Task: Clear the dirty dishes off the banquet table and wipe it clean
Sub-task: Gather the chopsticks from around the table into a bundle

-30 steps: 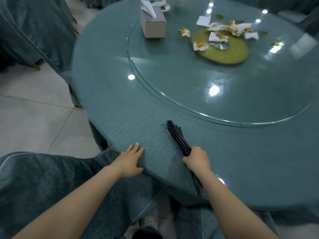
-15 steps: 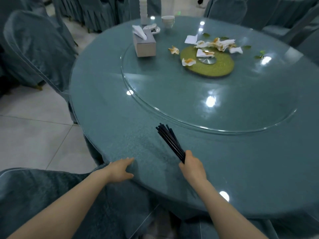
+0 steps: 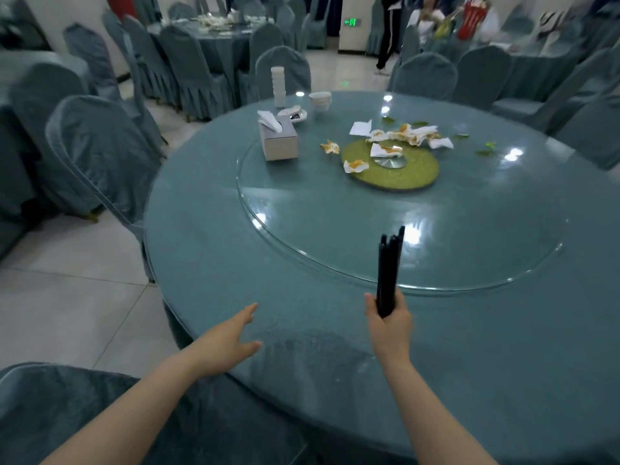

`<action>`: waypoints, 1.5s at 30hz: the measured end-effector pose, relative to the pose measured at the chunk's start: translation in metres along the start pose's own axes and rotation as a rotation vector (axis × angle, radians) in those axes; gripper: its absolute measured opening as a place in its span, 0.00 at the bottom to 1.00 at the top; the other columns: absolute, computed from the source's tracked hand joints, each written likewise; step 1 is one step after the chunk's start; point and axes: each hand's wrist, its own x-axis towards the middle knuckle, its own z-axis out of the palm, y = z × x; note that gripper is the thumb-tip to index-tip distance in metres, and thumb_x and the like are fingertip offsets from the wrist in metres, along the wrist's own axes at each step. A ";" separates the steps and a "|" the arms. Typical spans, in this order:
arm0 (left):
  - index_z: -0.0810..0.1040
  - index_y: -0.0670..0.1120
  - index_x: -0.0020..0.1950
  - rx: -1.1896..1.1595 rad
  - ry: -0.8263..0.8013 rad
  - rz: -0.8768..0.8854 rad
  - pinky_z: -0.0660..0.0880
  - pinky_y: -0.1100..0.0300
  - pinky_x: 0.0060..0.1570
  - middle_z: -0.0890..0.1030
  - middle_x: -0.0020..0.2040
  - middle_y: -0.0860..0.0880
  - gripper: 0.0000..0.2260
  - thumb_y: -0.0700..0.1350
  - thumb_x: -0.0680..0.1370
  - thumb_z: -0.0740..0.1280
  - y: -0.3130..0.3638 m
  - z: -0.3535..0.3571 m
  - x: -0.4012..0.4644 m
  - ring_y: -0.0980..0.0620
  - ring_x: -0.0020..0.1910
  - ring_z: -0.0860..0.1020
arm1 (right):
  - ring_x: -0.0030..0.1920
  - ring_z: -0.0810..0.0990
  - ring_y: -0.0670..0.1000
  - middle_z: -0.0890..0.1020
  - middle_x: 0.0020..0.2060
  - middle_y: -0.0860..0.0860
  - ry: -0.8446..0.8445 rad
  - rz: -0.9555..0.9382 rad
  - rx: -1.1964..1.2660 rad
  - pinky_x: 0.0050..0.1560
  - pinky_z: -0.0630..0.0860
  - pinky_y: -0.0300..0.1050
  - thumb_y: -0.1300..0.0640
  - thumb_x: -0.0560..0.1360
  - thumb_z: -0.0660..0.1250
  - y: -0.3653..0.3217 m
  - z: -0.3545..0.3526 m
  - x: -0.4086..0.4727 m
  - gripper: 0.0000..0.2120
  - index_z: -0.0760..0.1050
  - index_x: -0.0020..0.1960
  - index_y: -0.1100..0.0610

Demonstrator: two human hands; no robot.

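Observation:
My right hand grips a bundle of black chopsticks, held upright above the near part of the round teal banquet table. My left hand hovers open at the table's near left edge, fingers spread, holding nothing. On the glass turntable lie a grey tissue box, a green mat and several soiled crumpled napkins. At the far edge stand a stack of white cups, a small dish and stacked white bowls.
Covered chairs ring the table: one at the left, one under my arms, others behind. Another set table stands far left. A person stands at the back. Green leaf scraps lie on the right.
My right hand has lifted the chopsticks off the table and turned them upright. My left hand has come off the table edge and opened. My view has tilted up, showing the room.

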 end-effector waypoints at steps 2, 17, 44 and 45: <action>0.45 0.54 0.78 -0.010 0.013 -0.003 0.64 0.63 0.62 0.63 0.75 0.55 0.36 0.54 0.78 0.64 0.001 0.002 -0.005 0.51 0.66 0.71 | 0.28 0.68 0.48 0.71 0.27 0.48 0.008 0.014 0.049 0.31 0.66 0.45 0.57 0.74 0.70 0.011 -0.005 -0.004 0.12 0.68 0.38 0.50; 0.51 0.54 0.77 -0.104 0.141 -0.070 0.66 0.63 0.60 0.67 0.73 0.54 0.33 0.50 0.78 0.65 -0.015 -0.005 -0.040 0.53 0.70 0.68 | 0.31 0.74 0.53 0.74 0.29 0.47 -0.138 0.122 -0.042 0.36 0.73 0.52 0.57 0.73 0.70 0.043 -0.006 -0.016 0.10 0.70 0.40 0.47; 0.72 0.52 0.65 -0.640 1.067 -0.337 0.69 0.53 0.65 0.78 0.59 0.53 0.18 0.36 0.78 0.64 -0.302 -0.110 -0.396 0.54 0.62 0.74 | 0.29 0.75 0.53 0.78 0.30 0.49 -0.642 -1.314 -0.551 0.31 0.65 0.42 0.65 0.62 0.75 -0.272 0.277 -0.276 0.10 0.77 0.39 0.55; 0.72 0.52 0.65 -0.650 1.065 -0.336 0.68 0.52 0.66 0.78 0.60 0.53 0.18 0.36 0.78 0.64 -0.315 -0.113 -0.406 0.54 0.62 0.74 | 0.30 0.76 0.53 0.78 0.31 0.48 -0.652 -1.312 -0.529 0.32 0.65 0.42 0.63 0.65 0.75 -0.280 0.291 -0.289 0.09 0.77 0.40 0.55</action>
